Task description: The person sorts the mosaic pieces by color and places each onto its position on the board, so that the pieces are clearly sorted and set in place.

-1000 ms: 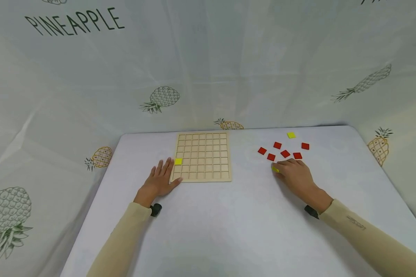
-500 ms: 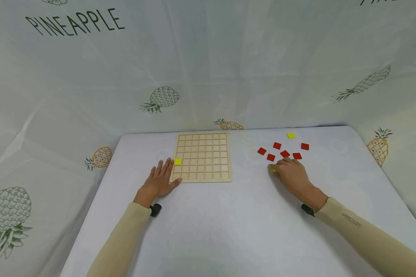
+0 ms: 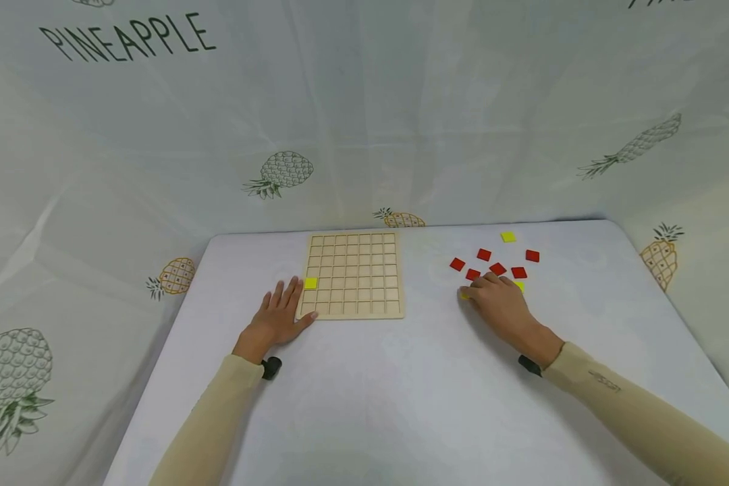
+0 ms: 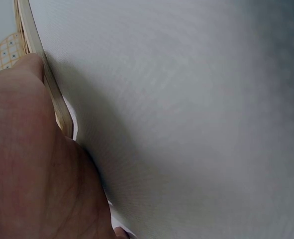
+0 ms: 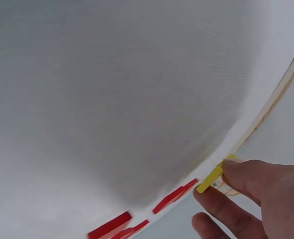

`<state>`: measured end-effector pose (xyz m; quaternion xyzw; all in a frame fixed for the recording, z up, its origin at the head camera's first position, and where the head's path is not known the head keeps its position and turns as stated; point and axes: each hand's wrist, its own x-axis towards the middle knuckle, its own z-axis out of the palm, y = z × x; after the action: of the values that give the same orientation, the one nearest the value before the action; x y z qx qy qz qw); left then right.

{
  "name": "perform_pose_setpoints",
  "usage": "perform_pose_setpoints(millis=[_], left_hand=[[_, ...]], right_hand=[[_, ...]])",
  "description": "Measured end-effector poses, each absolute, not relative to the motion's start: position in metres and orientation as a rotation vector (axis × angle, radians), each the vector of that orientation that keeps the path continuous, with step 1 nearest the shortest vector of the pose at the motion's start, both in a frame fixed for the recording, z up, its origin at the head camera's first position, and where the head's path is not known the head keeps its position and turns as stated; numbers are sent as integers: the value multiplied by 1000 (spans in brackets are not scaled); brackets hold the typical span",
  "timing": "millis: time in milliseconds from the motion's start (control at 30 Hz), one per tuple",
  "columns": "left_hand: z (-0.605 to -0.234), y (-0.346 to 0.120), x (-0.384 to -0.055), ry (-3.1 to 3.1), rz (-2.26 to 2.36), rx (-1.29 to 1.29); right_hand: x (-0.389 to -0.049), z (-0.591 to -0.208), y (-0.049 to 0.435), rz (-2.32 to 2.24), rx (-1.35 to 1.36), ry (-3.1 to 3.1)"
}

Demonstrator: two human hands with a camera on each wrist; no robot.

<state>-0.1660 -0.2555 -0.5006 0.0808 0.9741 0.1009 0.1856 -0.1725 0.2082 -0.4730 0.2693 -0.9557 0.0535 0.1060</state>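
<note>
My left hand (image 3: 276,317) lies flat with spread fingers at the left edge of a wooden grid board (image 3: 355,277), its thumb on the near left corner. One yellow square tile (image 3: 311,283) fills a cell in the board's leftmost column. To the right of the board, my right hand (image 3: 501,304) pinches another yellow tile (image 5: 212,177) between thumb and fingers, just above the table. Several red square tiles (image 3: 483,254) lie scattered beyond that hand. A yellow tile (image 3: 519,287) shows partly behind its knuckles, and one more yellow tile (image 3: 508,237) lies near the back edge.
The white table (image 3: 364,398) ends at the back against a hanging white cloth (image 3: 364,121) printed with pineapples. Dark wrist cameras sit under both sleeves; the left camera (image 3: 271,368) is close to the table surface.
My right hand has moved slightly left with the pinched yellow tile, uncovering part of another yellow tile behind it. The left hand has stayed in place on the board.
</note>
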Motion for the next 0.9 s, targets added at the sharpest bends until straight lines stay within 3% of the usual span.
perform_pose_setpoints(millis=[900], left_hand=[[-491, -250, -162, 2740, 279, 231]], right_hand=[[-193, -467, 116, 244, 918, -2652]])
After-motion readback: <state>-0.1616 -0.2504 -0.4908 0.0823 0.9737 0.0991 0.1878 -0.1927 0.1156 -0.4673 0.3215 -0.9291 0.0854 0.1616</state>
